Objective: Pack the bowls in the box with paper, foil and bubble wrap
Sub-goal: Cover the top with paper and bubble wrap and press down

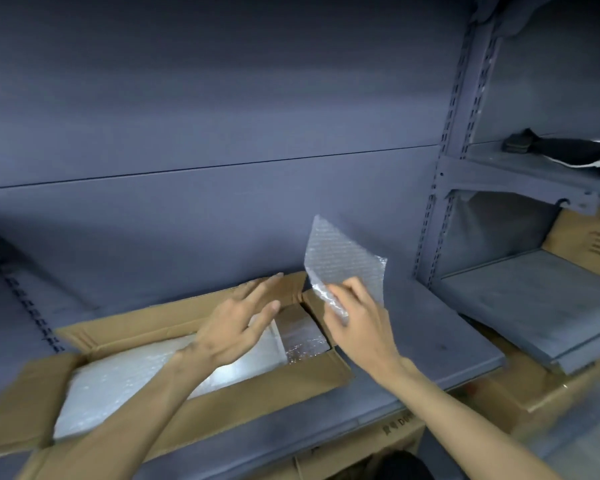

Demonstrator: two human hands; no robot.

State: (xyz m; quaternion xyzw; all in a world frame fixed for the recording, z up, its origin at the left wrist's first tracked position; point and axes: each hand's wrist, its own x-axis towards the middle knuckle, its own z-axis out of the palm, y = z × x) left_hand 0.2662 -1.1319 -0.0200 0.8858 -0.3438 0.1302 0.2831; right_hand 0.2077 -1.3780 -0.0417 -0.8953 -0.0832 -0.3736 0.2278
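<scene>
An open cardboard box (312, 379) lies on a grey shelf, its flaps folded outward. Inside it I see a stack of white bubble wrap sheets (118, 375) and a smaller clear bubble wrap piece (303, 337) at the right end. My right hand (355, 320) pinches one sheet of bubble wrap (343, 261) and holds it upright above the box's right end. My left hand (236, 327) hovers over the box with its fingers spread, holding nothing. No bowls, paper or foil are visible.
The grey shelf (447, 344) runs along a grey back panel, with a slotted upright (437, 209) at the right. A second shelf bay at the right holds a dark folded item (568, 150) and a cardboard carton (593, 240). More cartons (499, 400) sit below.
</scene>
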